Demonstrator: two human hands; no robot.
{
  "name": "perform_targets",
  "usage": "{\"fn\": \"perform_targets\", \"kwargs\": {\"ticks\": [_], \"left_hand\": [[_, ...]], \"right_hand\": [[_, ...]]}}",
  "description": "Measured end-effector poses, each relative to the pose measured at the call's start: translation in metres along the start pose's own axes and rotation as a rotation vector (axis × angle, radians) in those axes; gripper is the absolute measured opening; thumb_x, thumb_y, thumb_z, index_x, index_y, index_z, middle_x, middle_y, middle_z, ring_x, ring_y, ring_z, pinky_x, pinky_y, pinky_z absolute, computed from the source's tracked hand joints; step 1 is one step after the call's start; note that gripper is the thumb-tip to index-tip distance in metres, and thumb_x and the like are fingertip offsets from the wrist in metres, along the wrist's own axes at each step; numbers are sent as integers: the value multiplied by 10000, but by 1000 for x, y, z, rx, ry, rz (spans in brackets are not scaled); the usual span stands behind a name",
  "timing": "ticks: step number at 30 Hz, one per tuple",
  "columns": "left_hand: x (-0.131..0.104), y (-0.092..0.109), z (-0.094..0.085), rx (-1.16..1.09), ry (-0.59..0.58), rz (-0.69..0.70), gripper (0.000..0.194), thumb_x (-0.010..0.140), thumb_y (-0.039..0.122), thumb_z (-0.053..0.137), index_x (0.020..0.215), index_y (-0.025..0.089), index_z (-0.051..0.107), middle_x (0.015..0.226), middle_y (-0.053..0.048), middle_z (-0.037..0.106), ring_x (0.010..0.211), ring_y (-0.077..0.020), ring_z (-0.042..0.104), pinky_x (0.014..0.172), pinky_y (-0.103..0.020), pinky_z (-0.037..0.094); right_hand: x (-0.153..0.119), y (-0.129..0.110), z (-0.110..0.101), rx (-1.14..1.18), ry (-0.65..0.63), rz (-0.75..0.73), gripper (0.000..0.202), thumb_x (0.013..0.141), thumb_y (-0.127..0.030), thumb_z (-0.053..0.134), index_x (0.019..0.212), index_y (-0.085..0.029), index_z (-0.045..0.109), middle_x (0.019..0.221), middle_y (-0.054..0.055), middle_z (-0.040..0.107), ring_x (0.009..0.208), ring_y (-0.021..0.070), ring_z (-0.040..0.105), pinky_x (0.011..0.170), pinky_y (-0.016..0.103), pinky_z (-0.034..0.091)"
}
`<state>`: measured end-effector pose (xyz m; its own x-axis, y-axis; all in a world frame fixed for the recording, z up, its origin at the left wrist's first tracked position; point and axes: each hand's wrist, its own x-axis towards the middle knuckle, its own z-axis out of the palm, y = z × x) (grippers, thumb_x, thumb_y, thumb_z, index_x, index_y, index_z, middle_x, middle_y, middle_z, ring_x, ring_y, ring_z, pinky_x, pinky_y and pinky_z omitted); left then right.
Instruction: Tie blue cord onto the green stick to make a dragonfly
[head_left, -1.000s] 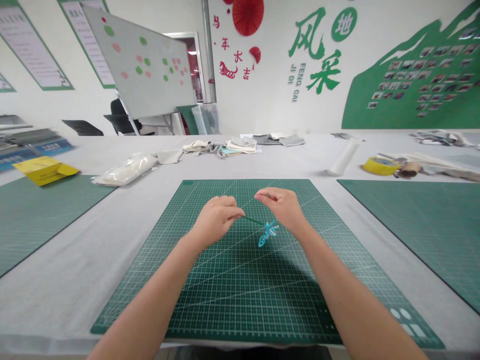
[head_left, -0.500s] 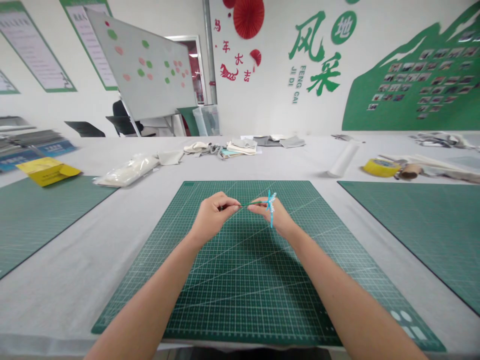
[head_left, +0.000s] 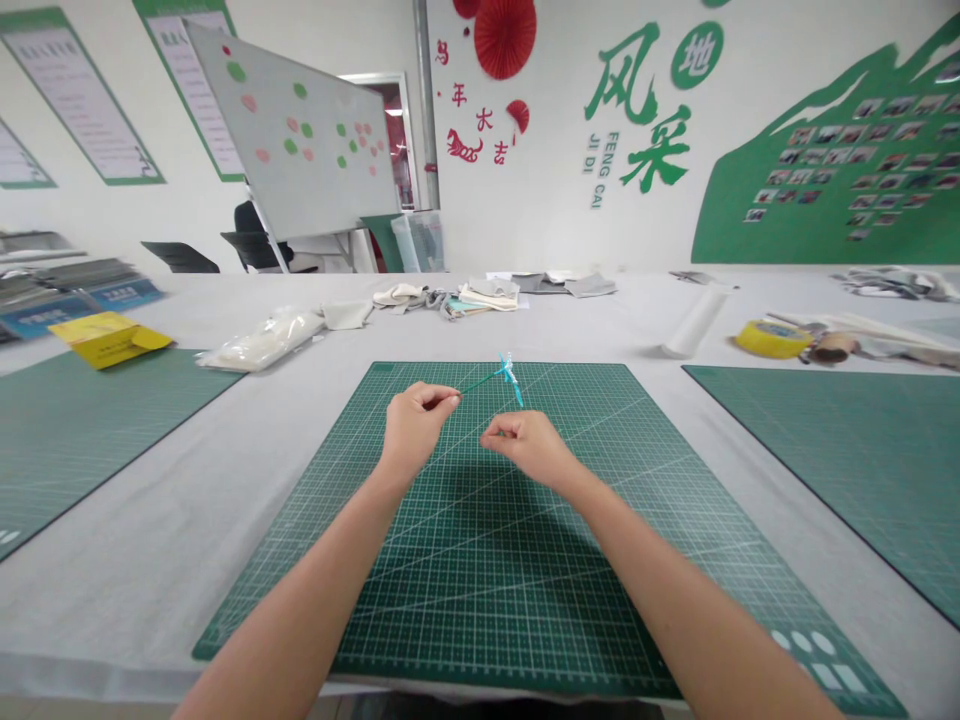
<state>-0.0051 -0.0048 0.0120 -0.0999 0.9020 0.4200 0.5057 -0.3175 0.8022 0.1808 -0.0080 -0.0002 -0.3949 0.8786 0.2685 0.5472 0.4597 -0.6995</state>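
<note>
While left hand (head_left: 414,422) pinches green stem (head_left: 478,384), right hand (head_left: 529,443) hovers curled over cutting mat (head_left: 480,570); cannot tell if gripping.

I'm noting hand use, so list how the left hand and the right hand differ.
The left hand pinches the green stem; the right hand is apart from it. The left hand is higher in the picture; the right hand is lower, below the blue flower. Both are bare, with bent fingers, over the green mat.

A head-worn camera looks forward and down across the near table (head_left: 135,480) toward the far wall (head_left: 562,215).
</note>
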Motion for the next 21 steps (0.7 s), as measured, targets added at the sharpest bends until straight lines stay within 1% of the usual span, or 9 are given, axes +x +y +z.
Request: {"fn": "perform_targets", "kwargs": {"ticks": [4,6,9,12,15,18,21], "left_hand": [[1,-4,0,25,8,7,160,769,284,607,823,191,725,793,-29,675,739,-156,606,684,-289,459],[1,-4,0,60,9,10,149,773,269,603,818,195,724,784,-22,671,732,-152,603,688,-289,458],[0,-1,0,152,10,43,139,787,248,589,805,202,720,763,-10,657,715,-143,589,686,-285,448],[-3,2,0,257,13,118,157,819,243,560,827,213,715,767,-3,639,717,-139,578,684,-281,434],[-6,5,1,368,-4,210,191,854,240,523,879,228,711,798,-9,624,738,-144,573,674,-276,422],[-9,7,0,475,-25,315,228,887,247,481,927,234,706,816,-25,610,768,-155,563,673,-278,413],[-9,7,-1,580,-29,409,248,905,251,459,929,227,705,795,-37,604,781,-170,548,695,-301,397]], "right_hand": [[-7,-13,-1,-158,4,-112,154,832,-224,571,730,-212,686,641,-37,640,583,101,544,558,215,344],[-10,-18,-3,-213,14,-159,168,853,-219,553,746,-219,683,678,-35,666,618,107,574,582,218,361],[-13,-25,-9,-231,37,-233,186,879,-216,527,779,-222,683,732,-31,690,679,113,612,629,220,393],[-15,-27,-14,-206,89,-293,199,898,-220,505,839,-233,694,806,-28,710,753,118,642,679,223,427],[-15,-25,-19,-166,170,-329,209,908,-238,492,894,-242,700,881,-21,724,822,127,658,741,234,460],[-14,-21,-23,-174,252,-323,212,909,-258,494,918,-245,706,905,-8,731,834,139,670,762,251,483],[-12,-16,-26,-231,322,-311,218,908,-271,496,920,-248,713,905,-2,736,824,148,675,760,265,494]]}}
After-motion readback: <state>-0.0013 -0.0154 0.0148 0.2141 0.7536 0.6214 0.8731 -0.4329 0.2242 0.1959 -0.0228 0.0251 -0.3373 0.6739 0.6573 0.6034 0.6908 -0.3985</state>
